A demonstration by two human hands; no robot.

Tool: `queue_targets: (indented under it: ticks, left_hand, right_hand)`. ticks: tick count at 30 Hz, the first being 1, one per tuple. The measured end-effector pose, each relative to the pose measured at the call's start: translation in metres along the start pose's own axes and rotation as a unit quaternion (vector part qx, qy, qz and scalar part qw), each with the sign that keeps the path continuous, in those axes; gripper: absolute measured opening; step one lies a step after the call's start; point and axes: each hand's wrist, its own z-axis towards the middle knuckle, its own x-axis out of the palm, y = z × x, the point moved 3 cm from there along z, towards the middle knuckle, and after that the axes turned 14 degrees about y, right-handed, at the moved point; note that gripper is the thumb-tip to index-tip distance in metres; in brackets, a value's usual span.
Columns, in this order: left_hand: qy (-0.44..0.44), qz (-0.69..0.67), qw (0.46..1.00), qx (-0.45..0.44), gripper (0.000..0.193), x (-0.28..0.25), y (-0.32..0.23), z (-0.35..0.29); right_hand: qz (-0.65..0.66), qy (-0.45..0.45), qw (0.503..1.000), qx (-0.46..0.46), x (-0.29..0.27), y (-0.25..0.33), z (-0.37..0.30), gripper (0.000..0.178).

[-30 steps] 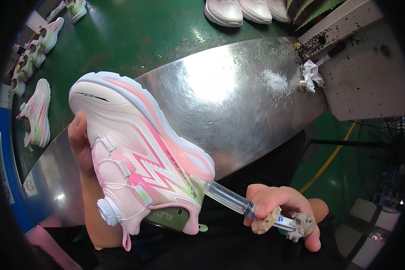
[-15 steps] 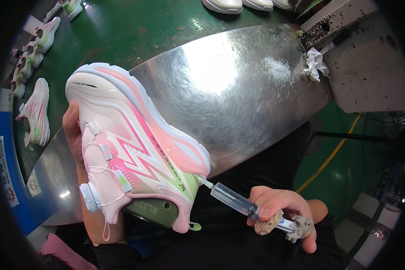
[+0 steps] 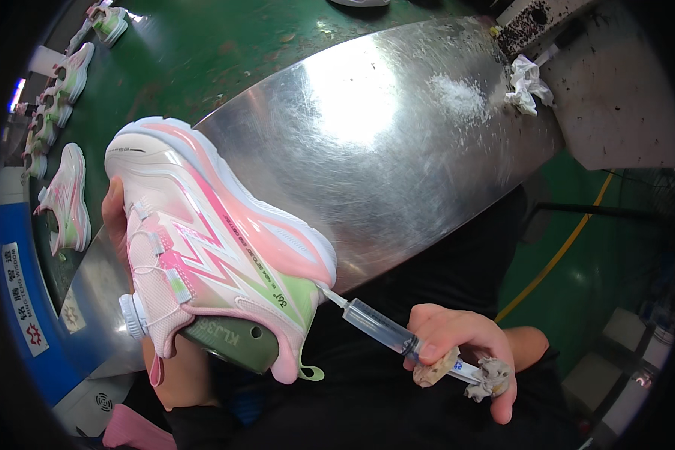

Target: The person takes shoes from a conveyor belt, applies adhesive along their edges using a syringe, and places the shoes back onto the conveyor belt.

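A pink, white and green sneaker (image 3: 225,240) lies tilted on its side in front of me, toe to the upper left. My left hand (image 3: 115,214) grips it from behind near the toe; most of its fingers are hidden. A dark green shoe last (image 3: 236,346) fills the shoe's opening. In my right hand (image 3: 469,341) is a clear syringe (image 3: 375,326) with clear liquid in its barrel. Its tip touches the seam between upper and sole at the heel. Lumpy beige and grey wrapping covers the syringe's flange and plunger end, held between my fingers.
A shiny metal plate (image 3: 427,180) spans the middle, with white residue on it. Crumpled white tissue (image 3: 529,84) sits at its right end beside a stained grey panel (image 3: 615,97). Another matching sneaker (image 3: 71,199) and several more stand on the green surface (image 3: 195,52) at left.
The sneaker and syringe have shifted slightly left in view, with the tip still at the heel seam. The background has shifted too. Both hands keep their holds.
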Motion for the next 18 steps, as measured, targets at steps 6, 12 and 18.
queue_targets:
  ticks: [6, 12, 18]
  left_hand:
    - [-0.081, 0.029, 0.996, -0.003, 0.051, 0.000, -0.006, -0.020]
    - [-0.058, 0.009, 0.993, -0.098, 0.057, -0.031, -0.022, -0.061]
    - [0.091, 0.843, 0.509, 0.150, 0.072, -0.064, -0.075, -0.118]
  right_hand:
    - [0.020, -0.003, 1.000, -0.017, -0.004, -0.004, 0.000, 0.087]
    - [-0.001, 0.013, 0.999, -0.043, -0.013, -0.012, 0.006, 0.089]
    - [-0.038, 0.030, 0.998, -0.048, -0.017, -0.015, 0.014, 0.090]
